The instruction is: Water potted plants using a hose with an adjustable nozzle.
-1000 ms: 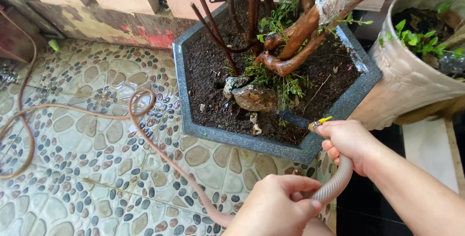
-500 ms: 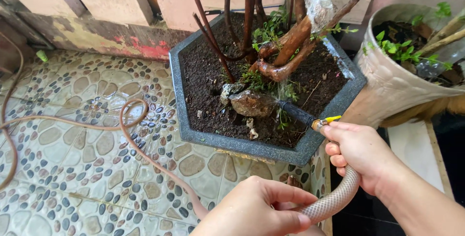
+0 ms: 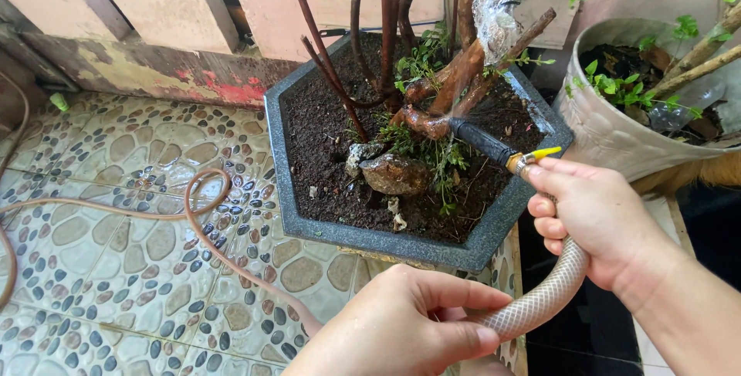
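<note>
Right hand (image 3: 598,218) closed around hose (image 3: 540,303) just behind black nozzle (image 3: 482,141) (tip over soil, near roots). Left hand (image 3: 401,326) pinching hose lower down, fingers (image 3: 463,337) narrow. Beyond fingertips, grey pot (image 3: 401,248).

A braided, translucent plastic hose (image 3: 540,303) ends in a matt black nozzle (image 3: 480,140) over a speckled grey pot (image 3: 401,246) of rough dark soil (image 3: 324,137), with glossy pebble-patterned tiles (image 3: 116,229) at nine o'clock.

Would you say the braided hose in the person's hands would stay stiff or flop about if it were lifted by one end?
The hose probably flops: it bends sharply between the left hand and right hand, and lies in loose loops on the pebble-pattern floor. Likely heavier than it looks if full of water, and that floor looks wet, so possibly slippery.
</note>
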